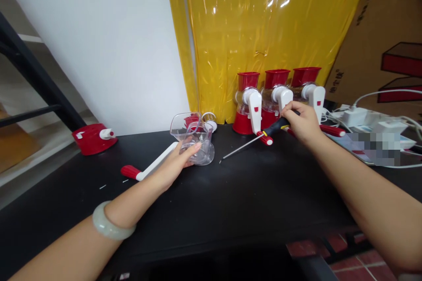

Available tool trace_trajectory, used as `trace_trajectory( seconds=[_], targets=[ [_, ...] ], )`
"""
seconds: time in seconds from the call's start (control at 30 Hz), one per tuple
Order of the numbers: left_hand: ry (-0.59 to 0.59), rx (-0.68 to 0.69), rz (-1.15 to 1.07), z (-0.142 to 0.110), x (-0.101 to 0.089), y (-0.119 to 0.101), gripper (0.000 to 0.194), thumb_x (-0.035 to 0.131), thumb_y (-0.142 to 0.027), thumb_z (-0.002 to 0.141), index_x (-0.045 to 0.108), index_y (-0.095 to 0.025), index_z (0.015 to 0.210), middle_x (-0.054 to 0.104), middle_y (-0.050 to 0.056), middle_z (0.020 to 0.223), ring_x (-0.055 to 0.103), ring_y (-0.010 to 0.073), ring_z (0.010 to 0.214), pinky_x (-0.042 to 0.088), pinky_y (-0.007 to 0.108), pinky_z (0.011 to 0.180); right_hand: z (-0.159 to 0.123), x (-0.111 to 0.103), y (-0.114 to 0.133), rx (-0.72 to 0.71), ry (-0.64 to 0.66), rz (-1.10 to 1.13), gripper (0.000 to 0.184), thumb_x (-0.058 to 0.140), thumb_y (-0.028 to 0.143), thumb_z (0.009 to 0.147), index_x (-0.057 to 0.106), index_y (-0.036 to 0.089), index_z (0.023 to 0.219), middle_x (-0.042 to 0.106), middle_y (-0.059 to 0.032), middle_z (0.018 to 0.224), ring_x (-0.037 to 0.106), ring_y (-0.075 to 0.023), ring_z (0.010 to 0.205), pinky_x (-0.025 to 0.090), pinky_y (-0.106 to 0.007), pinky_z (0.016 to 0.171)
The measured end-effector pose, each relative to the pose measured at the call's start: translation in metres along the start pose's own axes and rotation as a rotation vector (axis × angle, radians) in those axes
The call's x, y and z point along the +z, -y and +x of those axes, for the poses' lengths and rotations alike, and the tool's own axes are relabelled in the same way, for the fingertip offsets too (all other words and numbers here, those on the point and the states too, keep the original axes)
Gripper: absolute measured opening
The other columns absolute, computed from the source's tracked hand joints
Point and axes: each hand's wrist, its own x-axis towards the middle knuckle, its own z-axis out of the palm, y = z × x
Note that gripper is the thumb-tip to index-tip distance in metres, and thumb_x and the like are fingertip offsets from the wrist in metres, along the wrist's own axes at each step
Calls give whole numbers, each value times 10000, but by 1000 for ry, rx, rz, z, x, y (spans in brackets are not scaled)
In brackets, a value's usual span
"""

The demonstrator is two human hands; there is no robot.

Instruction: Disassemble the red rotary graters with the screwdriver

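My left hand point(180, 158) is closed round a clear plastic grater body point(206, 151) with a flared top opening, at the middle of the black table. My right hand point(302, 122) grips the black-and-yellow handle of a screwdriver point(244, 145). Its metal shaft slopes down to the left, and the tip is close to the tabletop, right of the clear body. Partly behind my left hand lies a white crank handle point(154, 163) with a red knob. A metal grater drum point(209, 118) with a white end is just behind the clear body.
Three red-and-white rotary graters point(249, 101) stand in a row against the yellow sheeting. A red grater base point(95, 139) sits at the table's left end. White chargers and cables point(356, 116) crowd the right side, by a large cardboard box point(372, 26). Small white bits point(103, 187) dot the table.
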Motion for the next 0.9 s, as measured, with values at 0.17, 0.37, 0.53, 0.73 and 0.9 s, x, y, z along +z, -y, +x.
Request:
trace_trajectory(
  seconds=[0.17, 0.37, 0.53, 0.73, 0.9],
  targets=[
    [-21, -15, 73, -3, 5, -6, 670, 671, -508, 779, 458, -267, 1367, 652, 78, 1242, 630, 232, 1102, 484, 341, 900, -1, 0, 2, 4, 1, -15, 85, 553, 203, 660, 550, 205, 575, 510, 30, 545, 467, -138, 581, 363, -267, 577],
    [9, 5, 57, -3, 4, -4, 613, 652, -497, 798, 475, -276, 1342, 632, 81, 1276, 611, 240, 1143, 478, 358, 926, -3, 1, 6, -11, 0, -41, 81, 551, 196, 650, 545, 199, 570, 499, 34, 540, 462, -132, 573, 357, -259, 563],
    [72, -18, -50, -9, 11, -9, 602, 621, -528, 804, 489, -262, 1328, 638, 92, 1268, 601, 257, 1154, 446, 406, 990, -5, 0, 8, -50, 6, -90, 80, 548, 200, 661, 545, 200, 581, 508, 32, 551, 467, -132, 573, 370, -255, 558],
    [137, -2, -230, -15, 17, -17, 649, 512, -630, 820, 489, -270, 1359, 612, 117, 1307, 547, 320, 1220, 409, 524, 1018, -8, -2, 14, -110, 0, -155, 77, 542, 198, 657, 532, 212, 582, 529, 20, 569, 478, -141, 578, 384, -267, 570],
    [142, -2, -305, -16, 19, -19, 753, 472, -701, 795, 447, -249, 1397, 544, 144, 1382, 524, 360, 1236, 397, 585, 1005, -12, 2, 19, -93, -2, -139, 78, 536, 203, 671, 527, 224, 596, 542, 7, 589, 495, -155, 599, 402, -280, 583]
  ],
)
